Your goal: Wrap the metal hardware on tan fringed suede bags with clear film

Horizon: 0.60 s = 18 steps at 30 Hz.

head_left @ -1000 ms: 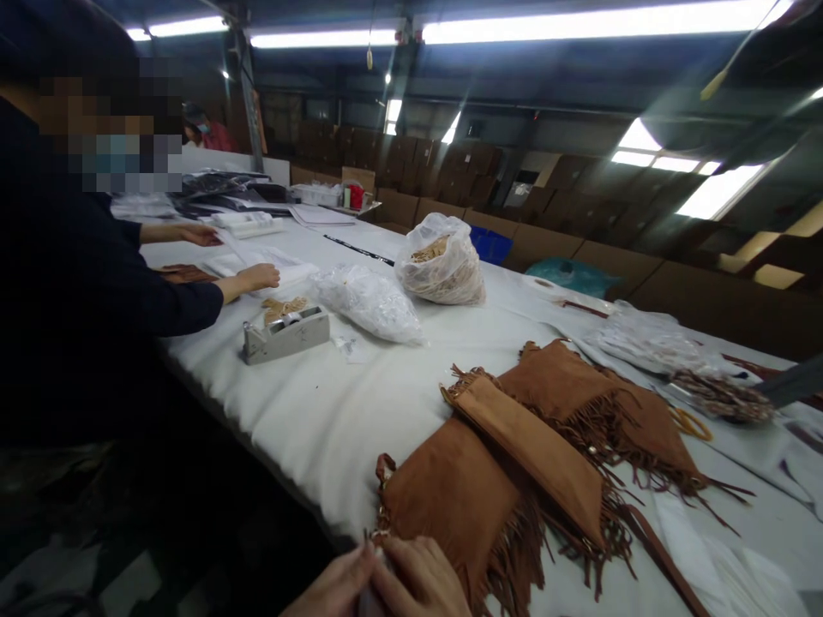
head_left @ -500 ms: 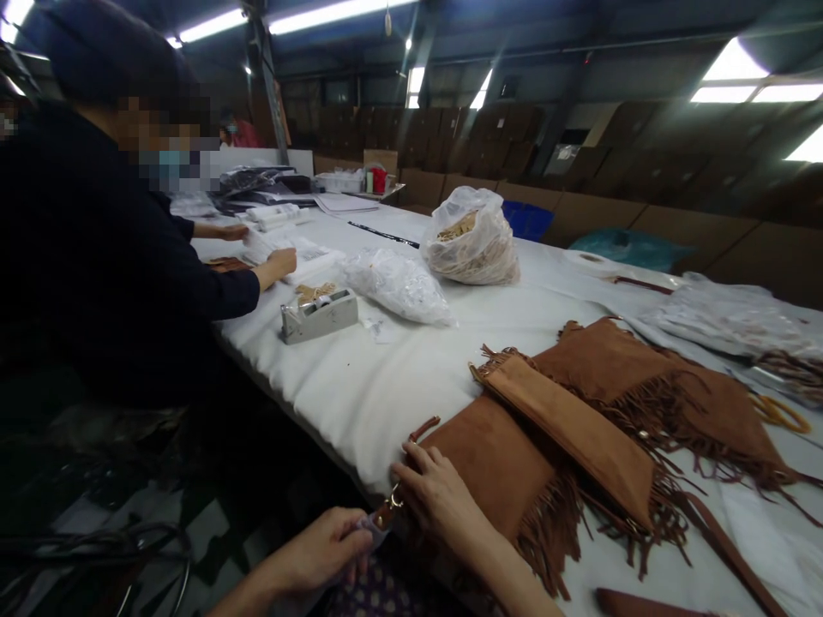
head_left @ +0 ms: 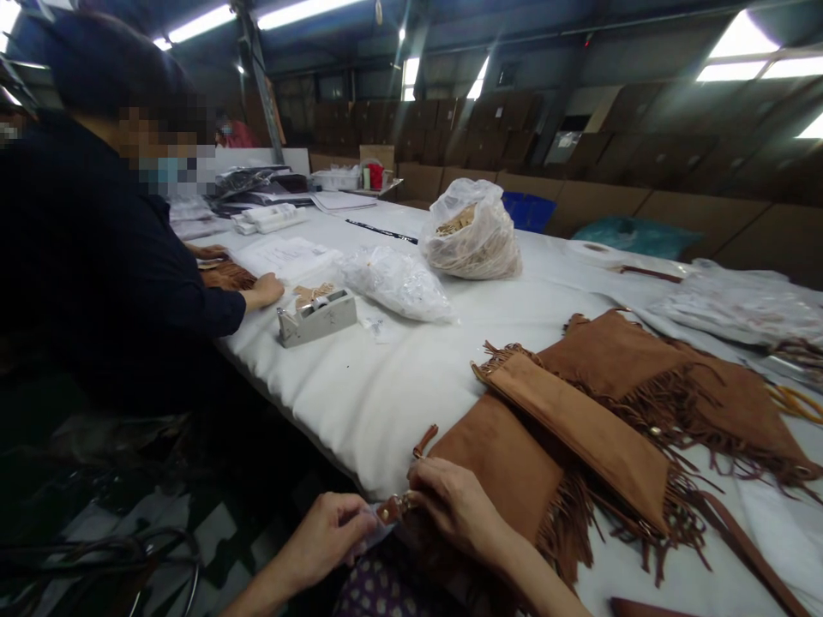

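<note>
A: Head view, only one. Where's your piece?

B: Brown strap end (head_left: 388, 512), between your hands, just off the front edge of the desk (head_left: 309, 386). Metal clasp (head_left: 406, 504) at its right tip.

A: Long axis?

B: Side to side, rising slightly toward your right.

A: Nearer hand?

B: Neither, you're on it from both ends. Your left hand (head_left: 331, 531) pinches the pale wrap (head_left: 381, 531) around the strap, thumb against forefinger. Your right hand (head_left: 459, 506) pinches the clasp, fingers curled, tips partly hidden.

A: So the key relation?

B: Strap lies left of your right hand, clasp end pointing straight at it. Fringed bags (head_left: 498, 454) sit just past that hand; can't tell if the nearest one touches it.

A: Counts?

B: One strap end, one clasp between your hands. Fringed bags on your side: looks like four, overlapping, one lighter across the top. One tape dispenser (head_left: 318, 317). One white bag of tan bits (head_left: 472, 231), one clear plastic bundle (head_left: 399, 284) beside it. One co-worker (head_left: 147, 257) at the desk, hands on one brown fringed piece (head_left: 226, 275).
</note>
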Tool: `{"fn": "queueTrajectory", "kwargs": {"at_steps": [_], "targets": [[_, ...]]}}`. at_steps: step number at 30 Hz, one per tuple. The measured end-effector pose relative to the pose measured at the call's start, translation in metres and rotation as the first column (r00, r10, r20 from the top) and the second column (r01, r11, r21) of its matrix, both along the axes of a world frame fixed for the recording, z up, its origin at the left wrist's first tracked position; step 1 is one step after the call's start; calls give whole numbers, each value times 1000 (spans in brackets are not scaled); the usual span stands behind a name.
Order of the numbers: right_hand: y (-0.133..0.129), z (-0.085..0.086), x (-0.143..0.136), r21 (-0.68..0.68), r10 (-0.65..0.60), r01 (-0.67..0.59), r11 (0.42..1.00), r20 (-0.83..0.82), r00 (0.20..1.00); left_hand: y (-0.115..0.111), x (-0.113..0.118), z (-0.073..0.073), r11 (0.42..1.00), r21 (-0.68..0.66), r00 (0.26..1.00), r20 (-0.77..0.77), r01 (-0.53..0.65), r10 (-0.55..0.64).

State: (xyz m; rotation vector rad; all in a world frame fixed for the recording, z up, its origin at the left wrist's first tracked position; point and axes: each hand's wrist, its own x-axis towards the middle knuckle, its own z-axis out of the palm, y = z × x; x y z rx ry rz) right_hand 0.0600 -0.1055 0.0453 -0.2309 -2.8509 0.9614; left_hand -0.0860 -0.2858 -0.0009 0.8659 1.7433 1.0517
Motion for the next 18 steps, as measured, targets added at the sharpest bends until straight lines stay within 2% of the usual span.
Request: {"fn": "queueTrajectory", "kwargs": {"at_steps": [3,6,8,11,16,18], "targets": [[-1,-1,4,-56,8,-8,998,9,1000,-5,-5,3,1000,3,999,-40,-25,25],[-2,-1,3,-39,17,-16,999,20,1000,-12,-8,4,992,32,979,-159,-123,126],[-2,0,1,-11,21,-20,1000,20,1000,-13,-6,5,985,67,968,-183,-160,170],[-4,0,0,27,22,-22,999,8,1000,-8,1,6,978,96,975,-112,-184,194],[-7,-2,5,48,1,-1,999,-9,1000,10,17,3,964,179,976,131,-194,173],[-8,-4,8,42,-25,26,999,-13,1000,12,21,1,968,171,966,215,-181,143]]}}
